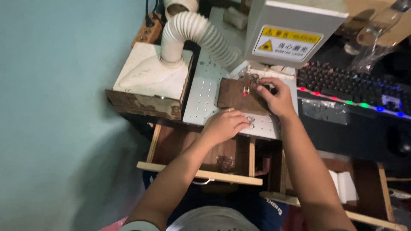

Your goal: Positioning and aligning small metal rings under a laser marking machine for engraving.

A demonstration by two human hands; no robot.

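Head view: the left hand (223, 125) rests on the perforated white metal work plate (201, 96), its fingers curled around a small shiny metal ring piece (251, 122) that peeks out at the fingertips. The right hand (277, 97) reaches onto the brown rectangular wooden block (236, 96), fingertips pinched at its far edge beside a small silvery part (251, 78); whether it grips that part cannot be told. Above, the grey machine head (295, 25) carries a rectangular yellow-and-white warning label (286, 42) with a triangle sign. A white ribbed hose (201, 36) curves in from the left.
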